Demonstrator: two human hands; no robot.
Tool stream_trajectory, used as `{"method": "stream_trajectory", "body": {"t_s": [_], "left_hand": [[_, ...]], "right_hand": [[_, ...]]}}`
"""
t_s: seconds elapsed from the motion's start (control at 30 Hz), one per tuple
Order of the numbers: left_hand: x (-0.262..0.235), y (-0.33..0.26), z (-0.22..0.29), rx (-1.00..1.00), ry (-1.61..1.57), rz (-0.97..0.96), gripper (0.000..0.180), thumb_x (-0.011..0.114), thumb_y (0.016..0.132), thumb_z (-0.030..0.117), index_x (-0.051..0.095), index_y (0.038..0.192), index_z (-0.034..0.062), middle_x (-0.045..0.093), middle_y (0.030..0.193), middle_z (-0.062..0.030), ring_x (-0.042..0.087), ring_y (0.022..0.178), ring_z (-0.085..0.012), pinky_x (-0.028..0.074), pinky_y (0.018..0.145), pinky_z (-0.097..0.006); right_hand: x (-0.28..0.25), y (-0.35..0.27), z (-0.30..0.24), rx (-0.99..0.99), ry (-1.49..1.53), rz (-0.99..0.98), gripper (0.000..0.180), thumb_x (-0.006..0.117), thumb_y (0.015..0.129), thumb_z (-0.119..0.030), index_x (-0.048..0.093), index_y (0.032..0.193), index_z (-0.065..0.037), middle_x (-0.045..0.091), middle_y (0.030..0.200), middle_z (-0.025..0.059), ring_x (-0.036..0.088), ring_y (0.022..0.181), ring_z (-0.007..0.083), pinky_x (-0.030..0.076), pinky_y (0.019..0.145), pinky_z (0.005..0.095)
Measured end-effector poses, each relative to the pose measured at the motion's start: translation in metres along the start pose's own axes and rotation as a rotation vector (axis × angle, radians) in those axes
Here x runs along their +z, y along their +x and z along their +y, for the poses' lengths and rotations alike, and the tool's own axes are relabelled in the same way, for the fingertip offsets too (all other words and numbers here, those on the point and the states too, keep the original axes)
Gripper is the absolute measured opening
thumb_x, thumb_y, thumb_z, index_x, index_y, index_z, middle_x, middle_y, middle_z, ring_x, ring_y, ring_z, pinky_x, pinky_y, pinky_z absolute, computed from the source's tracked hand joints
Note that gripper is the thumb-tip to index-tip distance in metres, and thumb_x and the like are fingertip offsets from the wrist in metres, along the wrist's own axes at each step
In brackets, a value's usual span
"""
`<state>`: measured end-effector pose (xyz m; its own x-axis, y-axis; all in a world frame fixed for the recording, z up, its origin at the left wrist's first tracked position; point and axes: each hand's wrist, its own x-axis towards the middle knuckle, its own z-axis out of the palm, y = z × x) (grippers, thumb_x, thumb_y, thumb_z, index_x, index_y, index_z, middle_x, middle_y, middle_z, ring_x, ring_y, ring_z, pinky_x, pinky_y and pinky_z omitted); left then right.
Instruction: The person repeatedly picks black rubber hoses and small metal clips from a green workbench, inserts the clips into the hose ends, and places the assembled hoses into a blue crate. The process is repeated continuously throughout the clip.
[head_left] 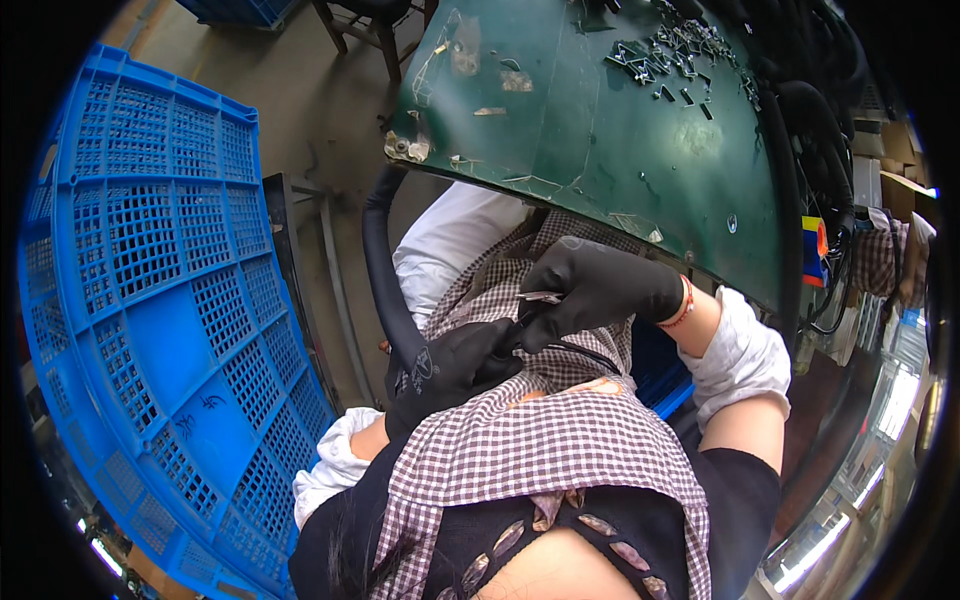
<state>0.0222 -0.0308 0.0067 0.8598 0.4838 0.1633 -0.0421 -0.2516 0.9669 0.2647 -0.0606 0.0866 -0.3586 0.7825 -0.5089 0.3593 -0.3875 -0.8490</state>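
Observation:
Both my hands wear black gloves and meet above my lap, over a checked apron (560,440). My right hand (600,285) is closed, with a small shiny metal piece (541,297) pinched at its fingers; its exact kind is not clear. Fingers curled, my left hand (455,368) is closed just below and to the left, nearly touching the right. What lies inside it is hidden. A thick black foam-like tube (378,240) bends down from the table's near left corner and passes behind my left hand. A thin black strand (585,352) shows below my right hand.
A green table (560,130) lies ahead, with many small dark metal clips (660,62) scattered at its far right. Black tubes (805,100) hang along its right side. A tall blue plastic crate (160,330) stands at my left, beside a metal frame (325,260).

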Motion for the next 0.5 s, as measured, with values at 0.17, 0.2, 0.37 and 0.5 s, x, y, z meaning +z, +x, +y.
{"method": "stream_trajectory", "body": {"t_s": [0.17,0.2,0.37,0.5], "left_hand": [[0.002,-0.003,-0.008,0.112,0.03,-0.003,0.051,0.081,0.076,0.01,0.059,0.12,-0.0022,0.067,0.086,-0.0185,0.069,0.075,-0.028,0.054,0.063,-0.036],[0.0,-0.003,-0.007,0.119,0.073,-0.027,0.05,0.081,0.076,0.011,0.06,0.119,-0.0029,0.067,0.086,-0.0185,0.069,0.075,-0.0281,0.054,0.063,-0.036],[-0.006,0.004,0.0,0.111,0.1,-0.042,0.053,0.083,0.074,0.014,0.06,0.119,-0.0024,0.067,0.089,-0.018,0.069,0.079,-0.0285,0.054,0.067,-0.037],[-0.007,0.005,0.005,-0.083,0.012,-0.059,0.061,0.085,0.072,0.014,0.058,0.125,0.0009,0.067,0.091,-0.016,0.068,0.084,-0.0268,0.054,0.073,-0.036]], "right_hand": [[0.003,0.019,0.017,0.025,0.202,-0.224,0.023,0.083,0.076,-0.018,0.07,0.083,-0.001,0.061,0.063,0.0044,0.048,0.058,0.0074,0.04,0.053,0.0296],[0.004,0.022,0.02,0.02,0.235,-0.266,0.022,0.083,0.076,-0.018,0.07,0.083,-0.002,0.061,0.064,0.0046,0.048,0.058,0.0075,0.041,0.053,0.0297],[0.011,0.022,0.038,-0.026,0.104,-0.235,0.032,0.076,0.084,-0.031,0.068,0.087,0.0,0.063,0.07,0.0098,0.055,0.062,0.0159,0.045,0.058,0.0343],[0.0,-0.008,0.028,-0.032,-0.331,-0.035,0.041,0.065,0.092,-0.036,0.064,0.099,0.004,0.063,0.086,0.0178,0.062,0.077,0.0295,0.047,0.068,0.0404]]}}
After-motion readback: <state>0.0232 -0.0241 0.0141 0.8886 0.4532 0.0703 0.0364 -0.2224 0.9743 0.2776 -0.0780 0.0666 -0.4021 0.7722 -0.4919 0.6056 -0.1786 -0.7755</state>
